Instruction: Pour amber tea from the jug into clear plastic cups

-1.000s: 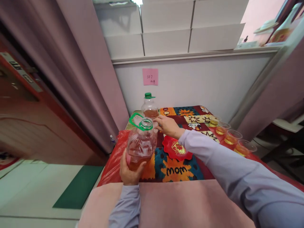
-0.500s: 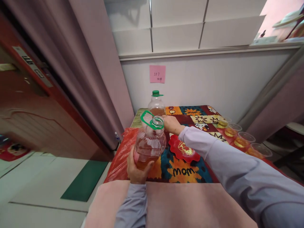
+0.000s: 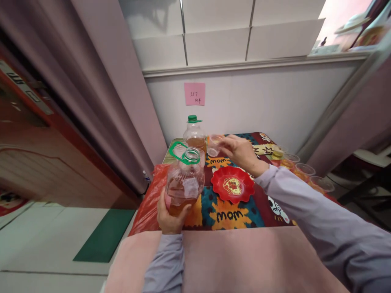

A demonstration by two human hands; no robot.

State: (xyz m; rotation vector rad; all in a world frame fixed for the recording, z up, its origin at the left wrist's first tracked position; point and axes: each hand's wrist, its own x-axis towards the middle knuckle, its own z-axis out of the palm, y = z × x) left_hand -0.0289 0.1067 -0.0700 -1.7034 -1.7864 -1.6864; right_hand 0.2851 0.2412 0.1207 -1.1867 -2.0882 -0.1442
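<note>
My left hand [image 3: 171,215] is wrapped round the lower part of a clear plastic jug [image 3: 185,183] with a green carrying ring and an uncapped mouth. Amber liquid fills its lower part. My right hand [image 3: 240,151] pinches a clear plastic cup [image 3: 214,145], tilted and held above the table to the right of the jugs. No liquid shows in that cup. Behind the open jug stands a second jug [image 3: 195,136] with a green cap and amber liquid. Below my right hand lies a red scalloped plate [image 3: 232,184] with a yellow design.
Several clear cups [image 3: 304,171] with yellow liquid line the table's right side. A red plastic sheet [image 3: 149,203] covers the left edge. Pink cloth [image 3: 238,256] lies along the front. The wall [image 3: 244,101] stands directly behind the table.
My right hand has moved rightward from behind the open jug, and a clear cup now shows in its fingers. The red plate is uncovered. My left hand keeps its hold; the view has shifted slightly.
</note>
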